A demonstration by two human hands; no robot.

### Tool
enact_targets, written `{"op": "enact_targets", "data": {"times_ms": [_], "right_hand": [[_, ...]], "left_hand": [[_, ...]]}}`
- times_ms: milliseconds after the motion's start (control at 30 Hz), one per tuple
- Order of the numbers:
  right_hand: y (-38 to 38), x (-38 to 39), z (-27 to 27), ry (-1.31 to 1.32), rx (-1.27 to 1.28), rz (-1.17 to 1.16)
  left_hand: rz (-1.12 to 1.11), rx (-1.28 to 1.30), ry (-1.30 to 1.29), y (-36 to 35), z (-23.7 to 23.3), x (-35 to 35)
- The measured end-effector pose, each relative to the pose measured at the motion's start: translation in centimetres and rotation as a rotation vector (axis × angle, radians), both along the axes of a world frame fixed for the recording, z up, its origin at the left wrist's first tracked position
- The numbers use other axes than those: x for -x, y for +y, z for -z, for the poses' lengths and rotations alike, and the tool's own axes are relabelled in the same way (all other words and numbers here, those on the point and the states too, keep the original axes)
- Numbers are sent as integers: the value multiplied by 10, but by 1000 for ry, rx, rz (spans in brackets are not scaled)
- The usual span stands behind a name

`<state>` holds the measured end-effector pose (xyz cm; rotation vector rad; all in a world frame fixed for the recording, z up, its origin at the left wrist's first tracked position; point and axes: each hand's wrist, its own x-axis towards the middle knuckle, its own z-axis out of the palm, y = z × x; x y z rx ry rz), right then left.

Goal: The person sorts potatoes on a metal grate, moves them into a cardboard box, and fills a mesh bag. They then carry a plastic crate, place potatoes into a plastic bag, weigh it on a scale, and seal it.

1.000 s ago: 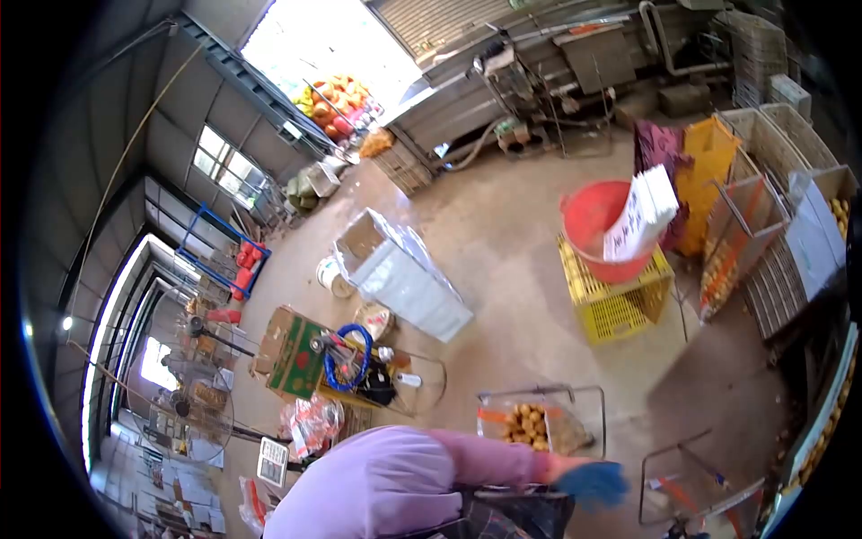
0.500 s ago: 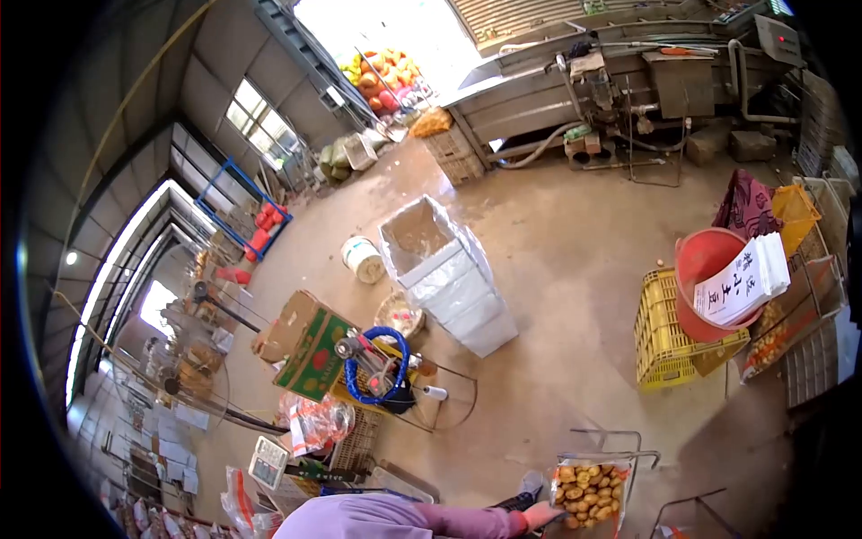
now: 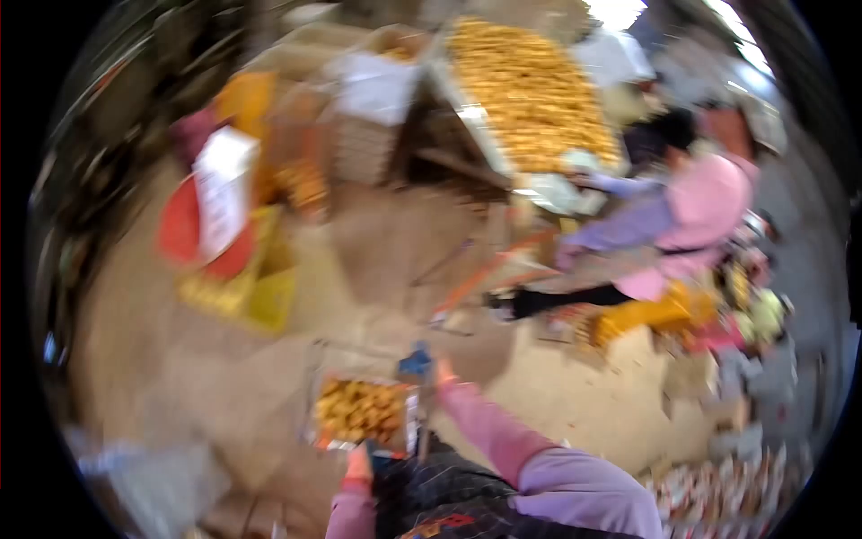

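Note:
A clear bag of potatoes (image 3: 359, 410) with orange edging lies low in the head view, by a thin metal frame (image 3: 316, 355). My left hand (image 3: 359, 463) is at its near edge, fingers closed on the bag, though motion blurs them. Beyond the bag's right side, my right hand (image 3: 443, 370) reaches forward beside a blue patch (image 3: 415, 359) I cannot make out. The right fingers are too smeared to read. Lavender-pink sleeves cover both my arms.
A red basin (image 3: 184, 229) holding printed white sheets (image 3: 222, 193) rests on a yellow crate (image 3: 272, 292) at left. A large tray (image 3: 476, 121) of potatoes stands ahead. A co-worker in pink (image 3: 709, 202) bends over it from the right. Packed bags (image 3: 718, 490) line the lower right.
The view has swung sharply right, bringing the potato tray and the co-worker in. The bag now appears further left, and both my hands show where only one did before.

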<state>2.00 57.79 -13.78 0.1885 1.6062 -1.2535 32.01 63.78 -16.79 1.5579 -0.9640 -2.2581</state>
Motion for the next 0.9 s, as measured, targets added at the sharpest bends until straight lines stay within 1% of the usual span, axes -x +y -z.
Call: {"op": "enact_targets", "data": {"times_ms": [33, 67, 100, 133, 200, 233, 300, 333, 367, 433, 467, 500, 533, 567, 633, 667, 700, 733, 767, 800, 833, 867, 900], "right_hand": [[-14, 1, 1, -55, -6, 212], [-11, 12, 4, -85, 333, -20], [-18, 6, 1, -138, 661, -290], [-23, 4, 0, -144, 658, -302], [-18, 0, 1, -151, 580, -103], [-14, 5, 7, -152, 567, -94], [-16, 14, 4, -87, 372, -262], [-15, 13, -8, 135, 68, -304], [-14, 19, -14, 155, 60, -278], [-6, 42, -19, 1148, -356, -1121], [9, 79, -29, 957, -506, -1165], [32, 118, -56, 659, -341, -1132], [43, 142, -81, 363, -178, -1090], [28, 151, -90, 387, -189, -1108], [10, 122, -108, 985, -522, -1748], [-28, 95, -115, 1153, -498, -2221], [-60, 72, -93, 1311, -307, -2190], [-100, 27, -108, 1328, -190, -1924], [-136, -21, -109, 1353, 26, -1481], [-166, -49, -87, 1364, 54, -1495], [-198, -95, -64, 1355, 131, -1543], [-213, -122, -79, 1209, 149, -1830], [-224, -144, -52, 1135, 290, -2127]], "left_hand": [[-162, -128, 61, -3, 12, 5], [-275, -202, 85, -3, 21, 4], [-347, -251, 96, -2, 25, -1], [-396, -284, 107, -2, 30, -2], [-468, -332, 120, 1, 40, -7], [-497, -348, 120, 4, 44, -7], [-574, -365, 114, 9, 54, -2], [-614, -365, 109, 10, 58, 1], [-651, -362, 100, 7, 63, 3], [-695, -359, 66, 4, 69, -6], [-701, -359, 45, -1, 70, -17], [-688, -355, 22, -7, 69, -26], [-608, -244, -22, -4, 58, -29], [-625, -253, 4, -3, 56, -19], [-725, -123, 58, 22, 56, -21], [-726, -178, 36, 23, 83, -45], [-728, -176, 18, 23, 76, -54], [-523, -198, -78, 10, 38, -55], [-344, -223, -178, 7, 17, -65], [-352, -23, -197, 23, 43, -70], [45, 106, -424, 46, 110, -92], [-415, -98, -63, 52, 69, -79], [-226, -114, -159, 7, -66, -57]]}}
